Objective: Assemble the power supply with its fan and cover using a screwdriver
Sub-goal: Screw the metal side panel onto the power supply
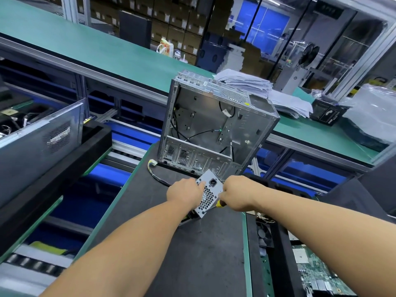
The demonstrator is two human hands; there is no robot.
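A silver power supply (208, 193) with a honeycomb grille and a black socket rests on the dark mat (192, 243) near its middle. My left hand (184, 193) grips its left side. My right hand (235, 192) holds a yellow-and-black screwdriver (216, 205), its tip at the lower corner of the grille face. The supply's body behind that face is mostly hidden by my left hand and forearm.
An empty computer case (214, 127) stands open just behind the power supply, with a loose cable (153, 168) at its left foot. Papers (252, 84) lie on the green belt behind. A fan (264, 234) and circuit board (315, 273) are at the right, another case (40, 138) at the left.
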